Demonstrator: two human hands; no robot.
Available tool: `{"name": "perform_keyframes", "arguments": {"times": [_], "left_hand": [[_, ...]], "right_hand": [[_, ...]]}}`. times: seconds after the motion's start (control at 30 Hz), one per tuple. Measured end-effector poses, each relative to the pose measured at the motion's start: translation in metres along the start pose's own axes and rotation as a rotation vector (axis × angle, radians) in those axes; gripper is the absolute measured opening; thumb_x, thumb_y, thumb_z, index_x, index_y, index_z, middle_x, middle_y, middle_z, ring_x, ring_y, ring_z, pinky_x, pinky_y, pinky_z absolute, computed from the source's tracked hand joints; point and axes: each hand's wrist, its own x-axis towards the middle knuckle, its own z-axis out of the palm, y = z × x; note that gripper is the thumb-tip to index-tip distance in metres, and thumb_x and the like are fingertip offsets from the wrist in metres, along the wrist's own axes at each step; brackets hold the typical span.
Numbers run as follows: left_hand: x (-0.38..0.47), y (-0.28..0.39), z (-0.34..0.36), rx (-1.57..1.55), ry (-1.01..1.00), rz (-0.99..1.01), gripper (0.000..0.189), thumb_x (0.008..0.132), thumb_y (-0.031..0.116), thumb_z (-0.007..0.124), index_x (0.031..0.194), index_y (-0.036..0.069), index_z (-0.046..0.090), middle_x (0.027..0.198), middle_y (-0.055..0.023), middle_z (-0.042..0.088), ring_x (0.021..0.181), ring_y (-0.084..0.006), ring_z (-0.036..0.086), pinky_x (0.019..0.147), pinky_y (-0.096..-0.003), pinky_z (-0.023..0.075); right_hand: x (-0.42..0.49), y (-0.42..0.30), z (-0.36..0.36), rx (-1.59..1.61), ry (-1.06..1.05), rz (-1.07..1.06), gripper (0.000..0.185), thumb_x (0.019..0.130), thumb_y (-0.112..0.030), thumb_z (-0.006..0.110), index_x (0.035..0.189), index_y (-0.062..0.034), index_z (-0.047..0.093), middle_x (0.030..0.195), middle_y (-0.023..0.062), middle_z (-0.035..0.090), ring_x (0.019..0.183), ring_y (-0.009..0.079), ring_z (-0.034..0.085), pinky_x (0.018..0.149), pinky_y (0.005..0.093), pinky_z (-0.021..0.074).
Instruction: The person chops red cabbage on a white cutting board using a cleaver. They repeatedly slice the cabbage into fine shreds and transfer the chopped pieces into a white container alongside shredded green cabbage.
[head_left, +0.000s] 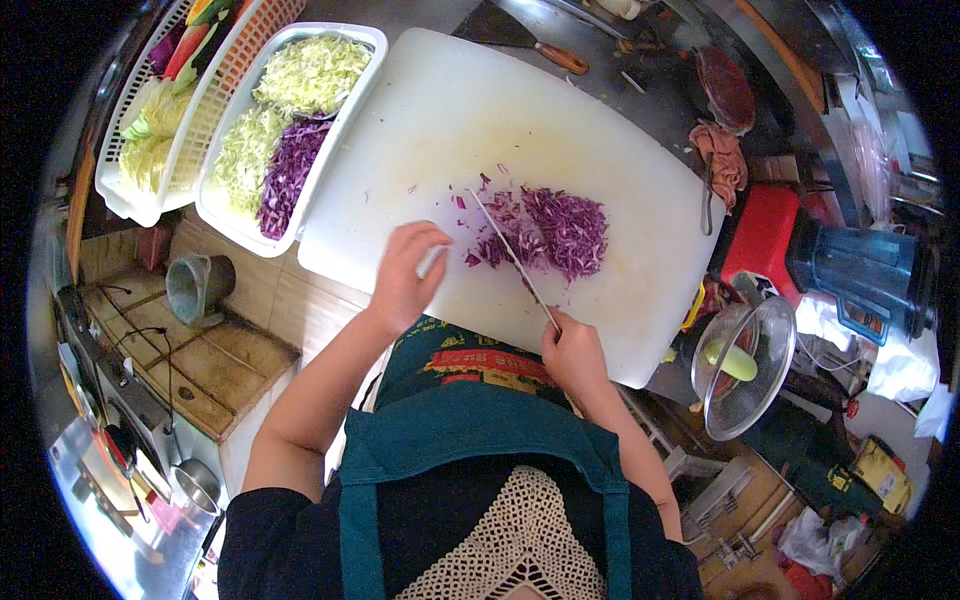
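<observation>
On a large white cutting board (630, 157) lies a pile of shredded purple cabbage (566, 229), with loose bits scattered to its left. My right hand (576, 351) grips a kitchen knife (517, 261) by its handle near the board's front edge. The blade is seen nearly edge-on and reaches across the left part of the shreds. My left hand (411, 274), slightly blurred, hovers over the board left of the knife, fingers curved and apart with nothing in them. To the left, a white tray (381, 49) holds shredded green cabbage (311, 71) and shredded purple cabbage (292, 169).
A white plastic basket (180, 165) of vegetables stands beyond the tray. A wide scraper (510, 30) with a wooden handle lies behind the board. Along the right are a crumpled cloth (721, 154), a blender with a red base (761, 232) and a mesh strainer (776, 367).
</observation>
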Motion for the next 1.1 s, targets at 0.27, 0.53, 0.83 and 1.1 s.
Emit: {"name": "perform_keyframes", "arguments": {"times": [0.27,0.53,0.83,1.1], "left_hand": [[-0.005,-0.007,0.053,-0.055,-0.304,0.115,0.02,0.078,0.001,0.064,0.098,0.002,0.061,0.105,-0.0151,0.056,0.102,-0.0341,0.054,0.088,-0.0392,0.0459],[0.008,-0.002,0.007,-0.194,0.034,-0.103,0.019,0.084,-0.002,0.057,0.103,0.001,0.061,0.11,-0.0135,0.058,0.102,-0.0255,0.057,0.087,-0.0322,0.0461],[0.066,0.085,-0.024,-0.068,-0.923,0.451,0.064,0.092,0.039,0.054,0.143,0.004,0.034,0.148,-0.0168,0.034,0.139,-0.0342,0.029,0.113,-0.0438,0.0249],[0.081,0.07,0.03,-0.002,-1.146,0.594,0.086,0.087,0.059,0.049,0.147,0.003,0.024,0.153,-0.0178,0.023,0.142,-0.0362,0.021,0.114,-0.0485,0.0196]], "right_hand": [[0.001,-0.01,-0.009,0.06,-0.072,0.052,0.028,0.084,-0.012,0.054,0.108,-0.0015,0.065,0.085,0.0272,0.064,0.077,0.0427,0.064,0.073,0.0491,0.052],[-0.004,0.002,-0.005,-0.059,-0.062,-0.027,0.033,0.084,-0.013,0.056,0.114,-0.0025,0.061,0.083,0.0239,0.065,0.075,0.04,0.064,0.069,0.0485,0.0525],[-0.011,0.033,-0.04,-0.575,0.333,-0.445,0.05,0.078,-0.015,0.057,0.126,-0.0045,0.054,0.07,0.0066,0.06,0.059,0.0211,0.062,0.054,0.0336,0.0512],[-0.015,0.04,-0.066,-0.673,0.419,-0.536,0.026,0.077,-0.019,0.058,0.101,-0.0094,0.056,0.065,0.0022,0.054,0.059,0.0174,0.061,0.049,0.0314,0.0461]]}}
